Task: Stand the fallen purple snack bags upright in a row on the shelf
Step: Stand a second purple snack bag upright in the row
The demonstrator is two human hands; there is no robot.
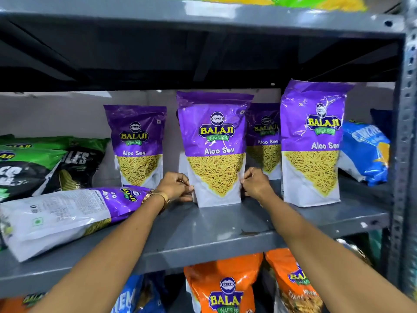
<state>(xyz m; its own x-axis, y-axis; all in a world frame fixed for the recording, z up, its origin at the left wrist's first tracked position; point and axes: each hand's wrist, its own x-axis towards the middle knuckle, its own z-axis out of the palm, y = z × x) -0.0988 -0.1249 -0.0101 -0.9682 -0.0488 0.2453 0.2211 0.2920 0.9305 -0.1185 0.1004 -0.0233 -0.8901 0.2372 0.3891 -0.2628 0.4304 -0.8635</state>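
Observation:
A purple Aloo Sev bag stands upright at the middle of the grey shelf. My left hand pinches its lower left edge and my right hand pinches its lower right edge. Three more purple bags stand upright: one behind to the left, one behind to the right, partly hidden, and one at the right front. A fallen purple bag lies on its side at the shelf's left front, back face up, under my left forearm.
Green and black snack bags lie stacked at the left back. A blue bag leans at the far right beside the perforated upright post. Orange bags fill the shelf below. Another shelf board hangs close above.

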